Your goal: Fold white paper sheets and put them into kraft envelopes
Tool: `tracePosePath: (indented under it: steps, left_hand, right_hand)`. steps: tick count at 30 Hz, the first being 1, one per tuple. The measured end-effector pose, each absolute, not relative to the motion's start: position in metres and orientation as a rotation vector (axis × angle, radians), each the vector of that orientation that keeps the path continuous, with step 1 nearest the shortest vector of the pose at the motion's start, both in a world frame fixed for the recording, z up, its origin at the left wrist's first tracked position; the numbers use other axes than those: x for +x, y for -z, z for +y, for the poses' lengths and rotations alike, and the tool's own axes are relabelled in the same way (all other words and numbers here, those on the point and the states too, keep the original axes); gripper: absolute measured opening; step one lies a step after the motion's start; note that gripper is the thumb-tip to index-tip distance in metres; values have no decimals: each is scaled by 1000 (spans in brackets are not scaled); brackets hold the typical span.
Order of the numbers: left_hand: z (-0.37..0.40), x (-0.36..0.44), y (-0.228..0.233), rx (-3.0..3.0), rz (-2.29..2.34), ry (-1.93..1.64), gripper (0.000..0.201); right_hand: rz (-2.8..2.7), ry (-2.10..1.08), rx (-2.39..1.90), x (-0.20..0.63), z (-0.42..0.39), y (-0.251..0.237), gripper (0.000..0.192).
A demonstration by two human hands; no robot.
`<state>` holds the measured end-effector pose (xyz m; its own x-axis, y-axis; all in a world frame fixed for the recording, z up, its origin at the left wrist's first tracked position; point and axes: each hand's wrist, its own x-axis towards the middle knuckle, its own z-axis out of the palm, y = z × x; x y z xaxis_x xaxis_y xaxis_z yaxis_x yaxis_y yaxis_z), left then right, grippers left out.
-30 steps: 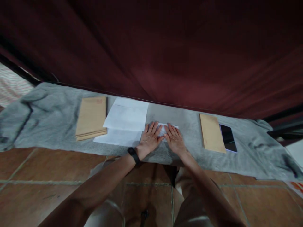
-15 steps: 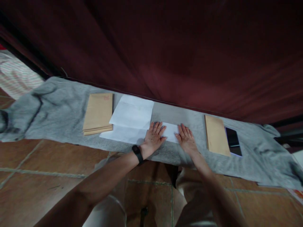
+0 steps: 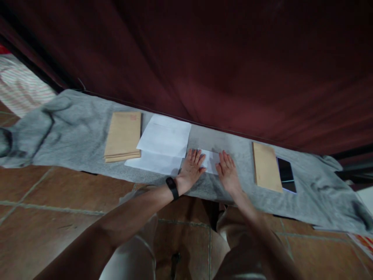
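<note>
A folded white paper (image 3: pixel 210 162) lies flat on the grey cloth between my two hands. My left hand (image 3: pixel 191 168), with a black band on its wrist, rests palm down on the paper's left end, fingers stretched out. On its right end lies my right hand (image 3: pixel 227 170), also flat, fingers close together and extended. Just left of my left hand are white sheets (image 3: pixel 164 135) with crease lines, one overlapping another. Parts of the folded paper are hidden beneath both hands.
A stack of brown envelopes (image 3: pixel 124 134) sits at the left of the grey cloth (image 3: pixel 78 136). Toward the right, another brown envelope (image 3: pixel 267 167) lies against a dark phone (image 3: pixel 287 175). A dark red curtain (image 3: pixel 186 70) hangs along the far edge; tiled floor (image 3: pixel 72 225) lies below.
The camera view has shifted slightly. My right hand's fingers have drawn closer together on the paper; both hands stay pressed flat in nearly the same places.
</note>
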<state>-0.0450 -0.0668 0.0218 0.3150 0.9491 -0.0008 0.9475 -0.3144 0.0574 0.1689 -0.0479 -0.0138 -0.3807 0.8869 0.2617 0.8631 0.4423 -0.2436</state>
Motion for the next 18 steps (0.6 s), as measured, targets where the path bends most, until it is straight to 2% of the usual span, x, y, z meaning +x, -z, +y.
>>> tracePosePath:
  steps: [4, 18]
  left_hand:
    - [-68, -46, -22, 2516, 1797, -85, 61]
    - [-66, -77, -13, 2499, 1718, -187, 63]
  right_hand:
    - [-2520, -154, -1423, 147, -59, 12, 55]
    - [-2394, -204, -1803, 167, -52, 5, 65]
